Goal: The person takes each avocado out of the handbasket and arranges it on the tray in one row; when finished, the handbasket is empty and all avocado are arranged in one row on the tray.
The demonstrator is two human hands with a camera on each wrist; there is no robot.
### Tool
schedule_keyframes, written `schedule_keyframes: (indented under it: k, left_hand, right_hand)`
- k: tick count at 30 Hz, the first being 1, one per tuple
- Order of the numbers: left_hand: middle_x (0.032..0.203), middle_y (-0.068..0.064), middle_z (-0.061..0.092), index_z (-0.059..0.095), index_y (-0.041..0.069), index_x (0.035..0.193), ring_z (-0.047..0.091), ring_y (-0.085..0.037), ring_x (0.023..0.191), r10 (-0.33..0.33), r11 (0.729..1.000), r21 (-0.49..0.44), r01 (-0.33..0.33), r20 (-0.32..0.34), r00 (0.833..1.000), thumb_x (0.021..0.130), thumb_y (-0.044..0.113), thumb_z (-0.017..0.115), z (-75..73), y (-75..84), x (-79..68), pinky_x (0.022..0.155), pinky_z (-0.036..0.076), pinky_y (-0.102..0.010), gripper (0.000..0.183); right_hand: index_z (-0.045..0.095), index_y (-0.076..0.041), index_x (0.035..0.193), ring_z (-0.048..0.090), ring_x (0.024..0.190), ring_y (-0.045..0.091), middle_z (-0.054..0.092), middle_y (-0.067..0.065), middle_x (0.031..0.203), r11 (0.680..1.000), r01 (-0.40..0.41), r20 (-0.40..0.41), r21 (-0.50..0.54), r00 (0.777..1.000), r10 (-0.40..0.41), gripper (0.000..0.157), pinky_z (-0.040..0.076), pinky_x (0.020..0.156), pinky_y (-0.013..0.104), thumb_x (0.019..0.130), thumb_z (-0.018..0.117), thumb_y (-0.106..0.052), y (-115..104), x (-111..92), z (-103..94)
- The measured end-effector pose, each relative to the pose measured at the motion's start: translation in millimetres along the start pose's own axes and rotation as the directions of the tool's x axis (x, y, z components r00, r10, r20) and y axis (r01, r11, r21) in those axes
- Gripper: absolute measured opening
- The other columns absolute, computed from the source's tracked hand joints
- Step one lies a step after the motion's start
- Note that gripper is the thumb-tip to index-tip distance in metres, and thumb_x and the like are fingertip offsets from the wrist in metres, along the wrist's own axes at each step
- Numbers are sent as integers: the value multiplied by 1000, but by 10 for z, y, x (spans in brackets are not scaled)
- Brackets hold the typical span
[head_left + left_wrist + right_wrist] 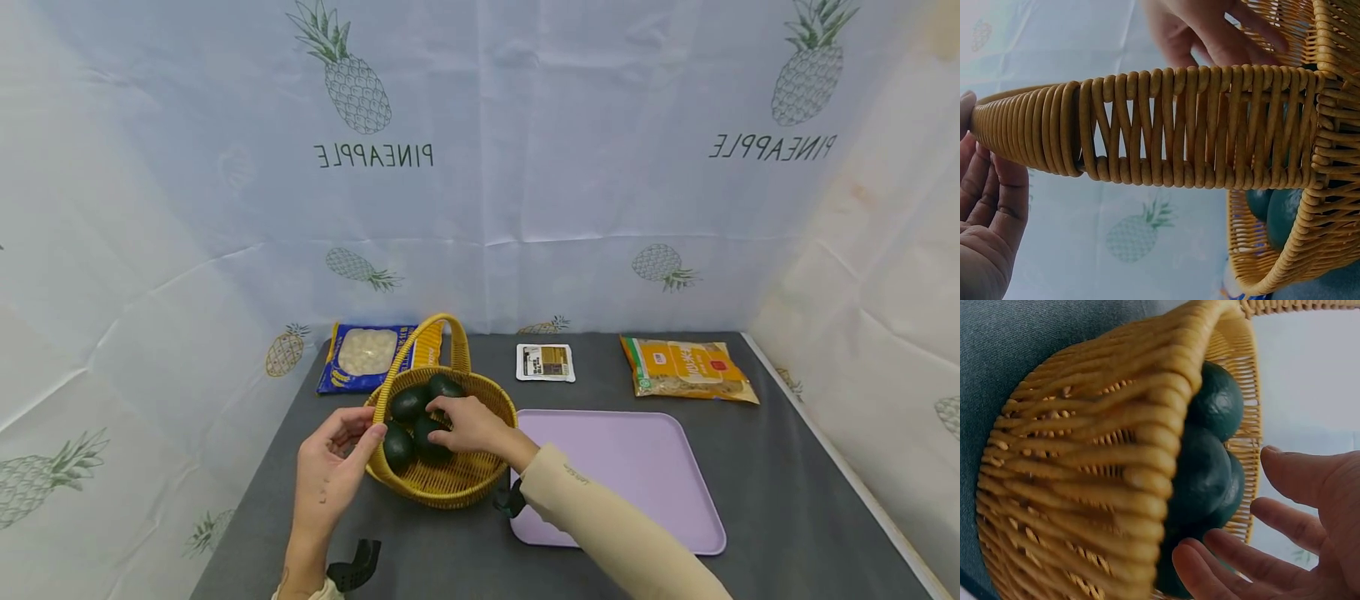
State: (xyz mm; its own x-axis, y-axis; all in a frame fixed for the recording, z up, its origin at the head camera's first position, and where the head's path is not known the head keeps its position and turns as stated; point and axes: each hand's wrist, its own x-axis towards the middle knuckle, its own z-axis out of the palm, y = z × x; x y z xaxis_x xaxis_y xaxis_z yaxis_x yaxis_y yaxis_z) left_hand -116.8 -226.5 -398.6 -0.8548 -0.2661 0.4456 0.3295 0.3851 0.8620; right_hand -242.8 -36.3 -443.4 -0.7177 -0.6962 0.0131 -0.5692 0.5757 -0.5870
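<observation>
A yellow woven basket [444,498] with a tall arched handle [1179,128] stands left of centre and holds several dark green avocados [408,403]. My left hand [330,471] is at the basket's left side and pinches the handle between thumb and fingers. Reaching in from the right, my right hand [474,425] hovers over the avocados, its fingers spread and slightly bent. In the right wrist view its fingertips [1191,559] are close to an avocado [1200,478]; whether they touch it I cannot tell.
A lilac tray [622,467] lies right of the basket, partly under my right sleeve. Behind the basket is a blue-and-yellow bag [366,352]. A small white packet [545,362] and an orange bag [693,368] lie along the back. Pineapple-printed cloth [525,192] surrounds the dark table.
</observation>
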Motion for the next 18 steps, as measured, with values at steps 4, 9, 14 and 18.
schedule_keyframes:
  k: [4, 9, 14, 18]
  left_hand:
    - [92, -7, 71, 73, 4, 106, 69, -8, 81, -12, 1000, -2, 12, 0, 1000, 90, 2, 75, 2, -1, 3, 74, 56, -17, 17]
    - [93, -6, 71, 73, 5, 106, 69, -8, 82, -16, 1000, -6, 16, 1, 1000, 90, 3, 75, -2, -4, 6, 74, 56, -17, 17]
    - [93, -10, 71, 72, 4, 107, 69, -8, 81, -12, 1000, -9, 12, 8, 1000, 90, 2, 74, -5, -3, 1, 74, 57, -18, 17]
    - [93, -12, 71, 72, 4, 107, 68, -8, 81, -8, 1000, -6, 8, 10, 1000, 91, 1, 74, -6, 0, 0, 73, 57, -19, 17]
  right_hand:
    - [59, -12, 138, 67, 105, 21, 69, 10, 124, 999, 6, 21, -35, 1000, -6, 48, 55, 89, 34, 97, 70, -32, -12, 37, 63]
    - [60, -12, 137, 65, 115, 22, 68, 8, 130, 997, 24, 29, -73, 999, -22, 48, 54, 98, 35, 95, 72, -31, -22, 70, 115]
    - [59, -12, 138, 64, 117, 22, 68, 9, 130, 997, 5, 50, -80, 999, -1, 48, 53, 100, 35, 95, 72, -29, -46, 100, 139]
    - [58, -13, 139, 64, 117, 21, 67, 9, 131, 996, -32, 66, -80, 997, 37, 49, 53, 100, 36, 95, 72, -31, -64, 121, 163]
